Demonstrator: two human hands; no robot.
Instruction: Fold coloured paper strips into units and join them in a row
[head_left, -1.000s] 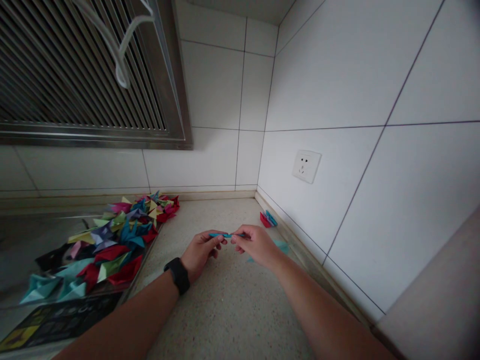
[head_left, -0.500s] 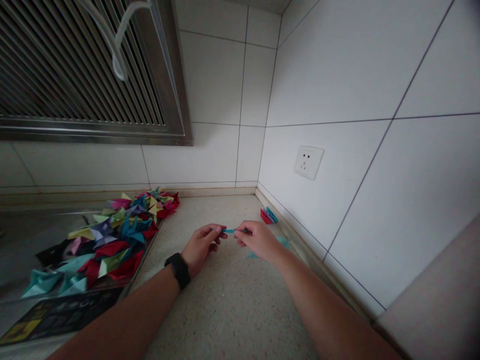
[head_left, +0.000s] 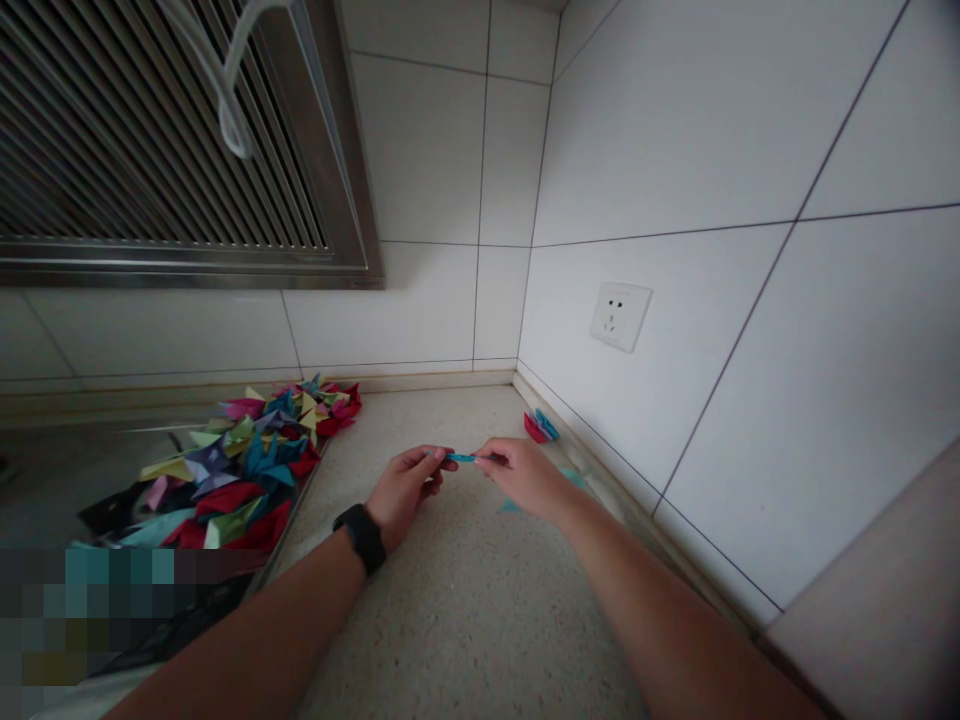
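Observation:
A narrow strip of folded blue paper [head_left: 461, 458] stretches between my two hands, above the counter. My left hand [head_left: 405, 485], with a black watch on the wrist, pinches its left end between thumb and fingers. At the other end, my right hand [head_left: 517, 475] closes its fingertips on the same paper. Pale teal paper [head_left: 511, 506] lies on the counter under and beside my right hand, partly hidden by it. Small folded red and blue paper pieces [head_left: 540, 426] stand near the wall behind my right hand.
To the left, a heap of many-coloured folded paper shapes [head_left: 232, 470] covers a dark surface. The speckled counter [head_left: 465, 610] runs into a tiled corner. A wall socket [head_left: 621, 316] sits on the right, and a metal range hood [head_left: 300, 270] hangs at the upper left.
Both hands keep their pinch on the blue paper, and my right hand has shifted very slightly. The camera view has tilted a little.

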